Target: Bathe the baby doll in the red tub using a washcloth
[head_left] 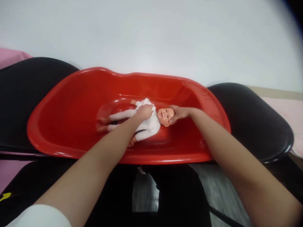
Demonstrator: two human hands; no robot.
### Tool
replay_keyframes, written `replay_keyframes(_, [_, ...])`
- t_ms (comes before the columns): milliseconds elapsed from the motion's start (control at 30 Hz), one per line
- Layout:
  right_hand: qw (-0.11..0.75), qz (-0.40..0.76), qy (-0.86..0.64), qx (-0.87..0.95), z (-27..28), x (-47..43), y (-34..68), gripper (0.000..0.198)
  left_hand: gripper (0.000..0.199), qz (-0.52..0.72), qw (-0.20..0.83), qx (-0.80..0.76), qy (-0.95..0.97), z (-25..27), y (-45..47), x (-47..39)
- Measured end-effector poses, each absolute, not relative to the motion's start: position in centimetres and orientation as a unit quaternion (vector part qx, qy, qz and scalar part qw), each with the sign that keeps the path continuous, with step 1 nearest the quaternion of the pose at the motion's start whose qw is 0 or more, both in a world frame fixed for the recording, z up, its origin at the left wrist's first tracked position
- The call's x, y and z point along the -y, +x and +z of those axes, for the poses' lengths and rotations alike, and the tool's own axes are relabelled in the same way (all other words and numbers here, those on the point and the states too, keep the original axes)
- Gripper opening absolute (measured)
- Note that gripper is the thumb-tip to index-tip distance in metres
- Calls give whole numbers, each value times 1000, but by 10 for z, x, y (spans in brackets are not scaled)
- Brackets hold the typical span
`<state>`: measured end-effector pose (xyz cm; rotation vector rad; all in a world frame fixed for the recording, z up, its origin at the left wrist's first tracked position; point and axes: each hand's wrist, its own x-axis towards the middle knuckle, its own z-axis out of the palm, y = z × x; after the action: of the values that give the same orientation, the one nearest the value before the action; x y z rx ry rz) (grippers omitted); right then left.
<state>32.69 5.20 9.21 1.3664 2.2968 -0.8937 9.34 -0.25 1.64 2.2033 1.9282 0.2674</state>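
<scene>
A baby doll (pixel 155 121) in white long-sleeved clothing lies on its back inside a red baby bathtub (pixel 71 107), its head to the right and its bare feet to the left. My left hand (pixel 145 111) is closed at the doll's upper body, on the far-side shoulder and sleeve; the exact pinch is hidden by the hand itself. Cupped round the crown of the doll's head is my right hand (pixel 179 113), thumb on the near side and fingers on the far side. The doll's near arm rests beside its body.
Black chair seats (pixel 248 119) flank the tub on the right and left. Behind it rises a pale wall (pixel 151 37). Pink cloth (pixel 14 56) shows at the far left, and light pink fabric (pixel 288 119) at the right. Below the near rim are my dark-clothed legs.
</scene>
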Motion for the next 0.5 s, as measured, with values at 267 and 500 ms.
replay_keyframes(267, [174, -325, 483, -794, 99, -47, 324, 113, 53, 108, 117, -784, 600, 4, 51, 4])
replay_keyframes(500, [174, -339, 475, -793, 98, -50, 324, 110, 46, 174, 95, -771, 605, 13, 44, -2])
